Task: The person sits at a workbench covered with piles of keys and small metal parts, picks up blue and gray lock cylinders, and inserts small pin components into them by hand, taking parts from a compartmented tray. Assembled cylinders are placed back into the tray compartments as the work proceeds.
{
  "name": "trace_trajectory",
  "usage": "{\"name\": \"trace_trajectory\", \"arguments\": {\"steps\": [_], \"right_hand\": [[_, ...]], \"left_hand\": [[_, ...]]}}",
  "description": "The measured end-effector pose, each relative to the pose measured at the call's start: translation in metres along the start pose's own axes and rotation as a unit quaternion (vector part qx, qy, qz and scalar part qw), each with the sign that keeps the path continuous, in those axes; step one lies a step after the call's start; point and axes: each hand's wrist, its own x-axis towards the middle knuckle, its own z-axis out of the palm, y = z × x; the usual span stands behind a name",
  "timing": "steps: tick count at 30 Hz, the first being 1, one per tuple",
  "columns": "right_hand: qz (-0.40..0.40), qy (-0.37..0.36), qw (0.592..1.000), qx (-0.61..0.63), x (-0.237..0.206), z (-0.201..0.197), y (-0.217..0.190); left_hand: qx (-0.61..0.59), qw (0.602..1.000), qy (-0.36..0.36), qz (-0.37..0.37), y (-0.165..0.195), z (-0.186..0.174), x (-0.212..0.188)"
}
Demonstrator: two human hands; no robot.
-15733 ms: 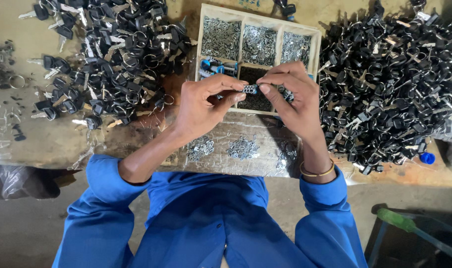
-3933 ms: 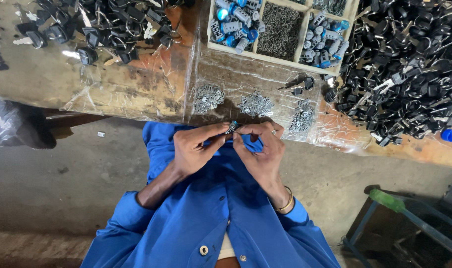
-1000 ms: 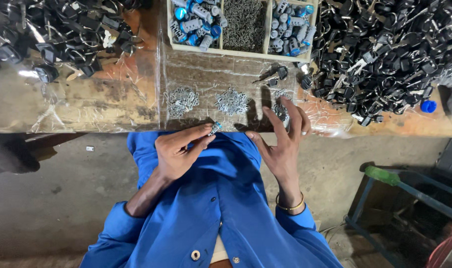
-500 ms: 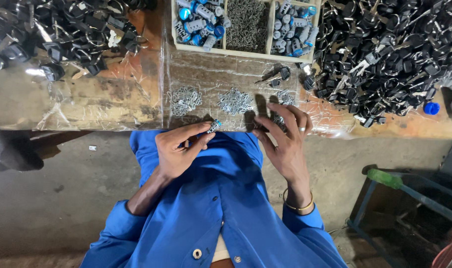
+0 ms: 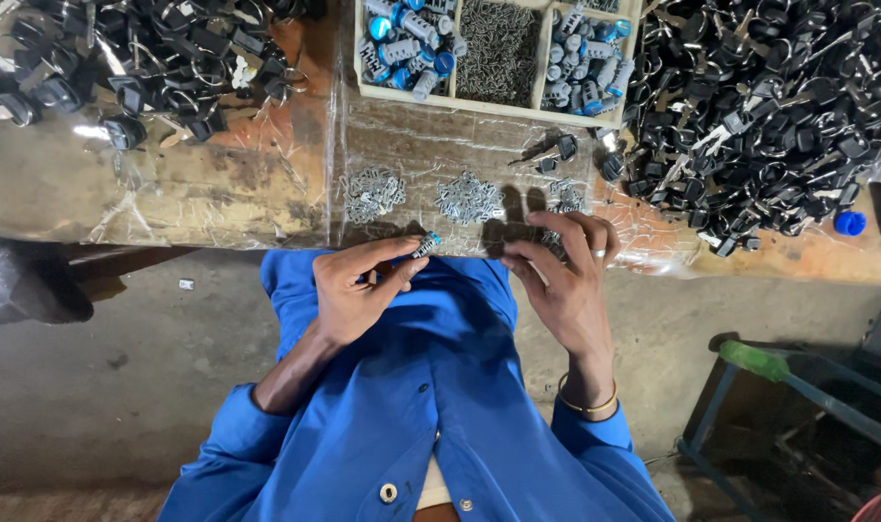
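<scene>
Lock cylinder (image 5: pixel 426 246), small, silvery with a blue end, sits pinched between the thumb and forefinger of the left hand (image 5: pixel 358 290), just at the near edge of the workbench (image 5: pixel 170 193). That hand is curled closed around it, over the blue jacket (image 5: pixel 431 387) and clear of the bench top. The right hand (image 5: pixel 564 280) lies beside it to the right, fingers half bent and spread, their tips reaching over the bench edge onto the nearest of three small heaps of metal bits (image 5: pixel 564 201); whether it has picked any up I cannot tell, since the fingertips cover that spot.

Between the two hands and the wooden tray (image 5: pixel 499 106) beyond them there is a bare strip of plastic-covered bench with only the heaps and a couple of loose black keys (image 5: pixel 557 150). Farther out to the right of the right hand a large pile of black keys (image 5: pixel 769 106) crowds the bench up to its edge; a smaller pile (image 5: pixel 150 68) lies far left of the left hand.

The tray is cut off at the top of the view. Its left and right compartments hold silver-and-blue cylinders (image 5: pixel 407 43), the middle one a mass of thin dark metal pieces (image 5: pixel 499 48), too fine to make out.
</scene>
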Motion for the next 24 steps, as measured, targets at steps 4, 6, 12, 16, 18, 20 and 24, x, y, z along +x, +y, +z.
{"name": "trace_trajectory", "arguments": {"steps": [4,6,12,16,18,20,24], "right_hand": [[-0.015,0.0,0.999,0.033,-0.003,0.006,0.0],[-0.001,-0.002,0.997,0.075,-0.004,0.013,-0.005],[0.022,0.039,0.973,0.228,-0.002,0.044,-0.037],[0.083,0.087,0.953,0.279,0.005,0.06,-0.057],[0.049,0.101,0.965,0.236,0.009,0.061,-0.06],[0.035,0.088,0.975,0.202,0.013,0.058,-0.061],[0.037,0.021,0.989,0.141,0.02,0.045,-0.059]], "left_hand": [[0.006,1.0,-0.001,0.006,0.001,-0.001,0.001],[0.013,1.0,0.003,0.008,0.002,-0.002,0.001],[0.029,1.0,-0.001,0.006,0.0,-0.002,0.0],[0.075,0.996,0.004,0.055,-0.003,-0.003,0.0],[0.1,0.991,-0.003,0.089,-0.004,-0.005,-0.001],[0.118,0.986,-0.01,0.117,-0.005,-0.007,-0.001],[0.175,0.97,-0.032,0.168,-0.003,-0.01,0.0]]}}
